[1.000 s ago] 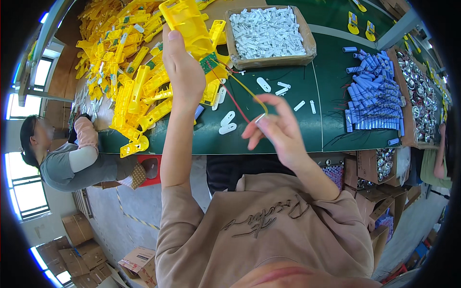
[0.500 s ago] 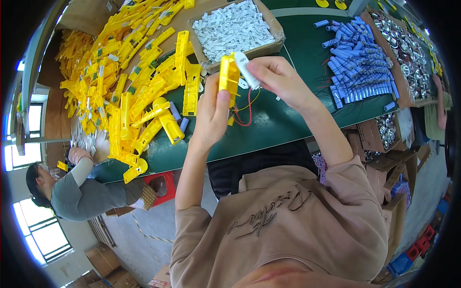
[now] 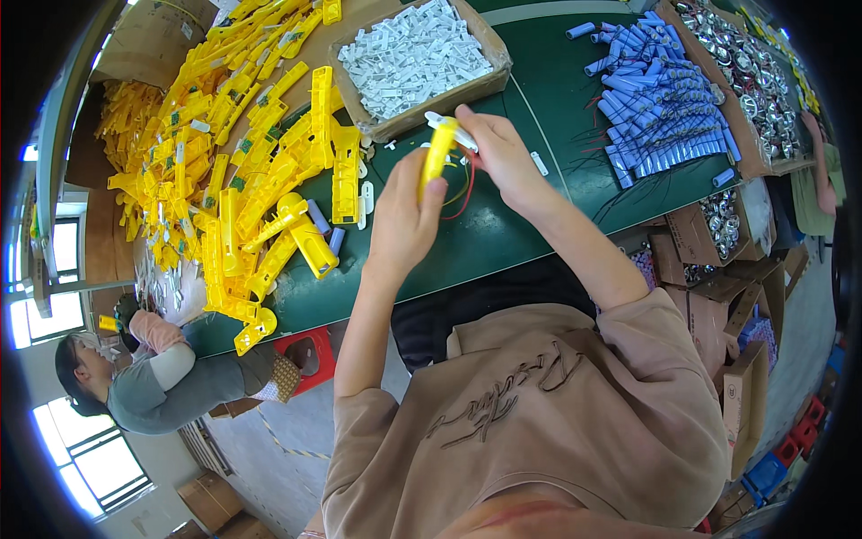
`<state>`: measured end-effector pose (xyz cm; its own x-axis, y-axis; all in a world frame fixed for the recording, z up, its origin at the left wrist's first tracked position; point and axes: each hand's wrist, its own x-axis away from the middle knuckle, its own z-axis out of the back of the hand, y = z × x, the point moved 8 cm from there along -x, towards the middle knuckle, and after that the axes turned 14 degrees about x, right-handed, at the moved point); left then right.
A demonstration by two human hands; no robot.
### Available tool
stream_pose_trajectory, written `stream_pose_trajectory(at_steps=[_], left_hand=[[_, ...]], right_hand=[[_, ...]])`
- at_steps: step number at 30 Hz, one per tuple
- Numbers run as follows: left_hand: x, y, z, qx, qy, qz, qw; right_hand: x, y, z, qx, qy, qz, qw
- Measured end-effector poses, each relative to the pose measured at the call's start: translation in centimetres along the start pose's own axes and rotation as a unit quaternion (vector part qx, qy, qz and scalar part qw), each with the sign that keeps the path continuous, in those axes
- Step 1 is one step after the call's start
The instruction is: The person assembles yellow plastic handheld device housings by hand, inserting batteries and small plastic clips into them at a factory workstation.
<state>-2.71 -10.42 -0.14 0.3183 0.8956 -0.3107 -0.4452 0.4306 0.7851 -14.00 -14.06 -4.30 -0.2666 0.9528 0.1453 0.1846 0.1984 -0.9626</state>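
My left hand grips a yellow plastic housing, held upright above the green table. Pinched in my right hand is a white plastic piece, which lies against the upper end of the housing; whether it is seated there I cannot tell. Thin red and yellow wires loop down beside the housing, between my hands. Behind them stands a cardboard box full of small white plastic parts. Left of my left hand, yellow housings lie on the table.
A heap of yellow housings covers the table's left side. Blue cylindrical cells with wires are stacked at the right, beside a box of shiny round metal parts. A co-worker sits at the left, near a red stool.
My left hand has turned the yellow housing, so its smooth outer side now shows. My right hand has brought the white piece across its top. The co-worker's arm has moved.
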Motion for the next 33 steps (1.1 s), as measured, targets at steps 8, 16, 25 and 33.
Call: stream_pose_trajectory(at_steps=[8, 16, 25, 33], left_hand=[[1.5, -0.8, -3.0, 0.438, -0.086, 0.167, 0.879], [1.1, -0.2, -3.7, 0.570, -0.092, 0.207, 0.790], [2.1, -1.2, -3.8, 0.566, -0.038, 0.203, 0.798], [1.9, -2.2, -2.4, 0.488, 0.026, 0.229, 0.842]], right_hand=[[1.3, -2.9, 2.1, 0.108, 0.070, 0.248, 0.960], [2.2, -3.4, 1.0, 0.210, 0.022, 0.300, 0.930], [1.9, -1.8, 0.2, 0.430, 0.143, 0.411, 0.791], [1.0, 1.1, -0.5, 0.003, -0.169, 0.124, 0.978]])
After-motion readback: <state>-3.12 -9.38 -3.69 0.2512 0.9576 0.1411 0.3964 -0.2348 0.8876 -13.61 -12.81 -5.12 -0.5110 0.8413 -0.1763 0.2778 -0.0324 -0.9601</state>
